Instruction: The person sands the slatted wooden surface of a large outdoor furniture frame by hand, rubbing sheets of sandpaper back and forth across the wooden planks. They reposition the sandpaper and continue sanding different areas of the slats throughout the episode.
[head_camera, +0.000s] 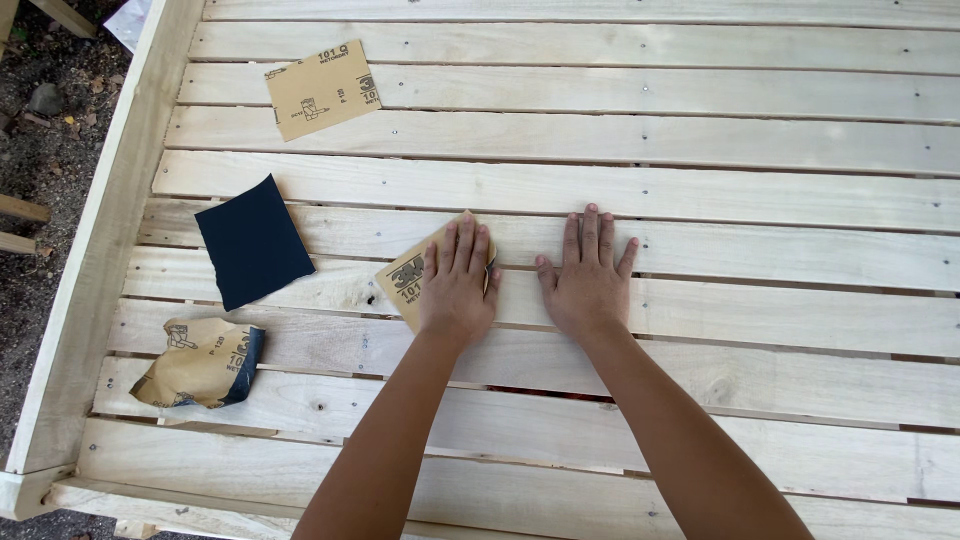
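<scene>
Left hand (458, 285): flat, fingers spread, pressing a tan sandpaper sheet (405, 283) grit-down, apparently, onto the slatted wood frame (700, 190). Right hand (588, 275): open, empty, just beside, bracing on a slat. Left of both: black sheet (252, 240), crumpled sheet (200, 363), printed sheet (322, 89) beyond.

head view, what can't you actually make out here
- Sandpaper sheet under the left hand: mostly covered by the palm; its grit side faces down.
- Slat surface beneath the right hand: hidden by the flat palm.
- Crumpled sandpaper: folds hide its inside.
- Wooden slatted frame: cut off at the top, right and bottom edges.
</scene>
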